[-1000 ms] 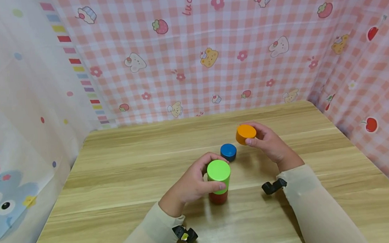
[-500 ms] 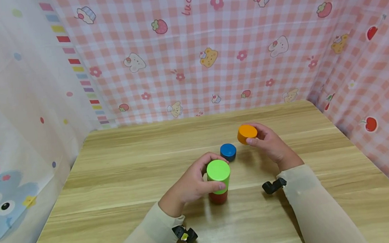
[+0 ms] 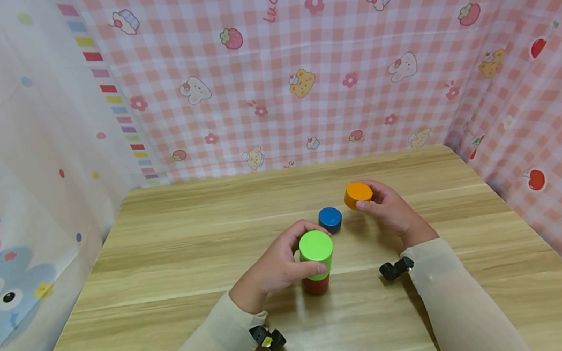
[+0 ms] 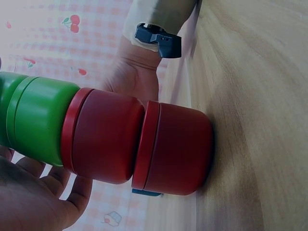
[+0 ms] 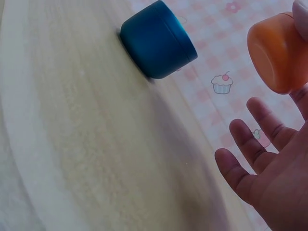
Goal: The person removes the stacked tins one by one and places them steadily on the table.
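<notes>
Small round lidded tins stand in a column in front of me. In the left wrist view, two red tins (image 4: 103, 134) form its lower part, with green tins (image 4: 43, 120) above. My left hand (image 3: 279, 264) grips the green part from the left, thumb across the near side and fingers behind. Farther back to the right, my right hand (image 3: 391, 209) holds an orange tin (image 3: 358, 195) between thumb and fingers, raised over the table. In the right wrist view, its other fingers are spread below the tin. A blue tin (image 3: 330, 220) sits on the table between the two hands.
The wood-grain table (image 3: 184, 246) reaches back to a pink checked curtain (image 3: 255, 64). More printed cloth hangs at both sides. Each wrist carries a small black camera, like the right one (image 3: 395, 269).
My right hand has drifted slightly right and a little lower with the orange tin. The left hand, the column and the blue tin have stayed in place.
</notes>
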A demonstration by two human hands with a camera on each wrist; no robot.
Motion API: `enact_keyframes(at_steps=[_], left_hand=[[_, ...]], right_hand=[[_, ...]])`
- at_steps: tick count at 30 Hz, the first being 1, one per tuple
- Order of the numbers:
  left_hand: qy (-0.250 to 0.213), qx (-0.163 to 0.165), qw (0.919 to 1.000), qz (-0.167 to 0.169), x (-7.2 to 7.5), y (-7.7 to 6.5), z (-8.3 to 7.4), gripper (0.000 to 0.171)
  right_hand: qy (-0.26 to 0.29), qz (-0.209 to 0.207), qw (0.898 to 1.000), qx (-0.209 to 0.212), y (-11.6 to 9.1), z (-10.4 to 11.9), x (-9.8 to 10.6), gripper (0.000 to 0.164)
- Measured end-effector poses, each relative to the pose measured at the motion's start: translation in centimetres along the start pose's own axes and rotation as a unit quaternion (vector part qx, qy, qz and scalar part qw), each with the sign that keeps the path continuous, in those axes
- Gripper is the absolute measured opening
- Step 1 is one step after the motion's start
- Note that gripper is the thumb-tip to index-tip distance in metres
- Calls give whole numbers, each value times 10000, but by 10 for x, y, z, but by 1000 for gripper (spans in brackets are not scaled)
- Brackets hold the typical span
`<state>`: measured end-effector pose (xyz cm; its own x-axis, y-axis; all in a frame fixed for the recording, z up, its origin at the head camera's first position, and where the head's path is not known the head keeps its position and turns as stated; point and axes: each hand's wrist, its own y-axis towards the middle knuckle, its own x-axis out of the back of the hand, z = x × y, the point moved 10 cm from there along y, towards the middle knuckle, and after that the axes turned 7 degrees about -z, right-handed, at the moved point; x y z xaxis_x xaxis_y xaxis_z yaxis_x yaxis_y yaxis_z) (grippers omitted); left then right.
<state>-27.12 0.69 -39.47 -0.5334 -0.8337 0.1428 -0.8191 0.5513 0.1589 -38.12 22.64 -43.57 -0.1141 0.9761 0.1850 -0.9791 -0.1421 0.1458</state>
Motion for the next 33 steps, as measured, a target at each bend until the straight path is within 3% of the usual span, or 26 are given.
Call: enact_keyframes(at_steps=[11,33], left_hand=[[-63,-43,10000,-12,0,0,0,52],[8,-46,10000,-24,-1,0,0,56]], right_hand=[[-130,-19,9978,-646,0,-18,3,57],[-459,125,9954,-831,2,-31,2,60]])
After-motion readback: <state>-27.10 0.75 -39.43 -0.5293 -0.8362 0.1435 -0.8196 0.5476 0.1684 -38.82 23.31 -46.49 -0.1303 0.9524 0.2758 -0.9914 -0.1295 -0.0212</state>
